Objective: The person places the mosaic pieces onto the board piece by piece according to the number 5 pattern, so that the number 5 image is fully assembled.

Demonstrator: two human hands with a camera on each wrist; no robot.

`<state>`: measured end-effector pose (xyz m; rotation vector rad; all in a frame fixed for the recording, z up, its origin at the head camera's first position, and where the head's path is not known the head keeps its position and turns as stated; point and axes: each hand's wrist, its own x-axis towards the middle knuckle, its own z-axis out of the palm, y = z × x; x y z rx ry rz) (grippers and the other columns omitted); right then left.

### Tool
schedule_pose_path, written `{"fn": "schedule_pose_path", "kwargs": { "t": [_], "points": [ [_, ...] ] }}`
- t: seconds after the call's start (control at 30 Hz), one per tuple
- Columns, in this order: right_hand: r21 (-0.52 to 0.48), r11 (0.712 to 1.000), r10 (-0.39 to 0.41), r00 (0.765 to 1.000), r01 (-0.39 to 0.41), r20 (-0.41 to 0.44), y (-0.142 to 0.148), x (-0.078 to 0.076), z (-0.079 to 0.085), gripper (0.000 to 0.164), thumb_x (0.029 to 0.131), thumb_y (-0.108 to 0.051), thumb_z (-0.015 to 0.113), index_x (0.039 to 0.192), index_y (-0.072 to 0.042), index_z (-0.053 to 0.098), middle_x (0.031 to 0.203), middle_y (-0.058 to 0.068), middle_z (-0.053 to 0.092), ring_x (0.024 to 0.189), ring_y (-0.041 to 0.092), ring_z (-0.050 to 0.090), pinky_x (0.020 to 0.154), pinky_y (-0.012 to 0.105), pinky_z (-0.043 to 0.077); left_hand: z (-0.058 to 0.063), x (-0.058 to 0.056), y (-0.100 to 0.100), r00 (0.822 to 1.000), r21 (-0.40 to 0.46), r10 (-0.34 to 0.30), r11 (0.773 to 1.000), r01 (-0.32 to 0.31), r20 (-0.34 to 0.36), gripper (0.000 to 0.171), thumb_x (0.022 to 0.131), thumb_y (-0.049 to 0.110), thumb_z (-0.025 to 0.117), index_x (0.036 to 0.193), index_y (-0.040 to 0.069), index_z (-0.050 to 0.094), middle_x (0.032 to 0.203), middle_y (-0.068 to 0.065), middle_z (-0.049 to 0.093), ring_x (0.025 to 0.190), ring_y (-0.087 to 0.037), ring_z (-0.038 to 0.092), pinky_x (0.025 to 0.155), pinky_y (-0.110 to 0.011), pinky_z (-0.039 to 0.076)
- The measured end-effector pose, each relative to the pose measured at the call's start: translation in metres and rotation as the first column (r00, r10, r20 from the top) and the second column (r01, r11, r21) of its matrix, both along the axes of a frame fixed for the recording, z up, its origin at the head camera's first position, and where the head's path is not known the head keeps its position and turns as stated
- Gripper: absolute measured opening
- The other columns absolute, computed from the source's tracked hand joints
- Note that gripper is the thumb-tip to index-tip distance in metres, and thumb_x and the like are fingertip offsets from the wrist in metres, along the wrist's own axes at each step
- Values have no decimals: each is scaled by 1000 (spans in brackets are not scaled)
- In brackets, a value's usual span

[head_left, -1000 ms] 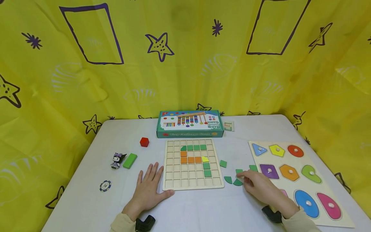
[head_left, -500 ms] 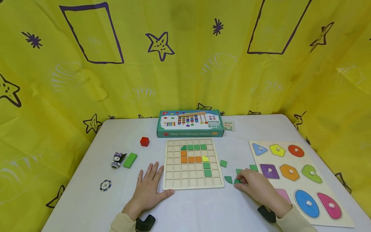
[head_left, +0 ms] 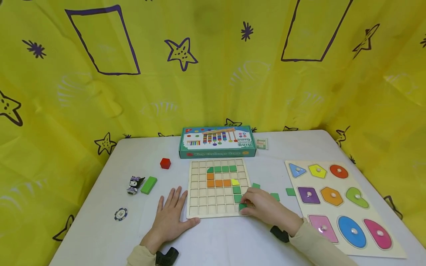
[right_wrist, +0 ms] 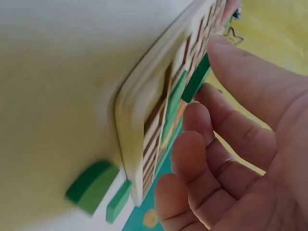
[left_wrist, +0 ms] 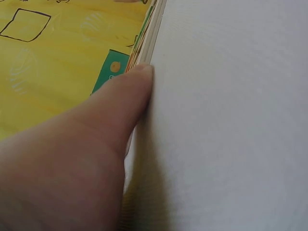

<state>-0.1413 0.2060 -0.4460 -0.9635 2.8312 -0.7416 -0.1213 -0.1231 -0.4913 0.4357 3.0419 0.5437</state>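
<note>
A wooden grid board [head_left: 199, 202] lies mid-table, bearing a row of green tiles [head_left: 225, 169], orange tiles [head_left: 218, 183], a yellow tile [head_left: 235, 182] and more green tiles below. Over its lower right cells my right hand [head_left: 267, 207] pinches a green tile [right_wrist: 197, 79] between thumb and forefinger. From the wrist view I cannot tell that tile's full outline. My left hand [head_left: 170, 214] rests flat with fingers spread left of the board, and its thumb [left_wrist: 132, 86] touches the board's near edge.
Loose green tiles [head_left: 290, 192] lie right of the board, including a rounded one [right_wrist: 91, 187]. Further right is a knobbed shape puzzle [head_left: 293, 218]. A game box [head_left: 217, 153] stands behind. At left are a red block [head_left: 165, 163], green block [head_left: 148, 185], figurine [head_left: 134, 185] and poker chip [head_left: 121, 214].
My right hand has taken a green tile from the loose ones and moved left with it, over the board's lower right. The left hand has stayed in place.
</note>
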Motion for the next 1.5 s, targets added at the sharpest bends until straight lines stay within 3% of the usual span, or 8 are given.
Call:
{"fn": "schedule_pose_path", "kwargs": {
  "t": [0.5,0.8,1.1,1.5],
  "points": [
    [-11,999,42,999,-42,-15,-9,-6,-6,15,87,-13,75,102,-11,72,83,-11,50,73,5,45,63,24,43,-3,-1,-1,1000,-10,-8,1000,8,-20,103,80,78,52,151,5,34,159,-16,22,146,-35,11,111,-62,4],
    [-62,996,62,998,-61,16,-10,-8,-9,10,91,-16,70,101,-16,72,85,-13,50,71,4,45,63,23,44,-1,0,0,1000,-10,-3,1000,2,-14,103,80,77,53,151,5,35,158,-16,22,146,-36,11,111,-62,4],
    [-68,997,36,999,-34,17,-7,-7,-9,9,91,-12,70,99,-15,73,83,-12,48,68,4,43,59,22,42,-3,-1,-1,1000,-15,-4,1000,3,-17,103,80,77,53,152,5,34,159,-16,22,146,-35,11,111,-62,3],
    [-55,998,-18,1000,16,-22,-10,-6,-13,15,87,-22,76,93,-14,64,80,-7,45,66,6,40,60,24,39,-6,0,0,1000,-20,3,1000,-3,-26,103,79,77,54,152,6,34,159,-15,21,146,-35,10,112,-60,2]
  ]
}}
